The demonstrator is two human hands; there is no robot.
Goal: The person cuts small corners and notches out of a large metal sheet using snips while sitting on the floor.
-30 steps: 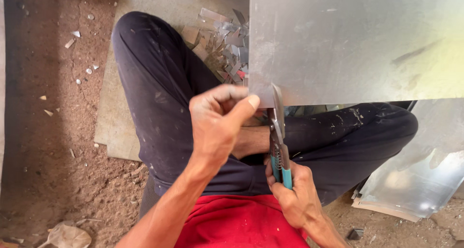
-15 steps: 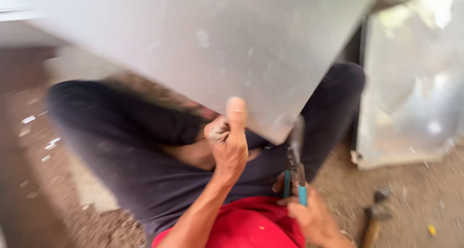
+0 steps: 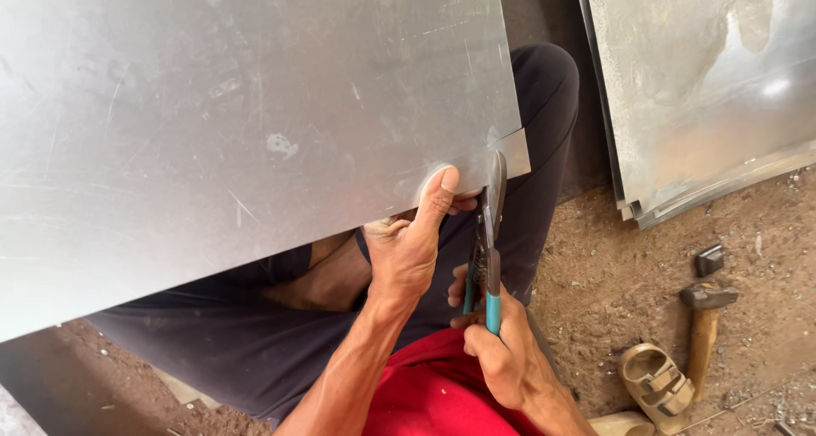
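**The big metal sheet now fills the view, and the snips bite into its corner**

A second ago the metal sheet (image 3: 238,121) sat up at 1 o'clock with the snips near its bottom edge. Now it lies wide over the lap, from 9 o'clock to 1 o'clock. The left hand (image 3: 408,249) has a grip that is pinching the lower edge of the sheet, thumb pressed flat on top. The right hand (image 3: 501,351) has its grip pressed together around the blue handles of the snips (image 3: 487,240), at 5 o'clock from the thumb. The blades sit in the edge beside a small corner flap (image 3: 512,154). So I think the cut is now at this corner. A hammer (image 3: 704,325) and a sandal (image 3: 654,376) lie on the dirt floor (image 3: 612,266) at 4 o'clock, and more metal sheets (image 3: 705,87) lean at 2 o'clock.
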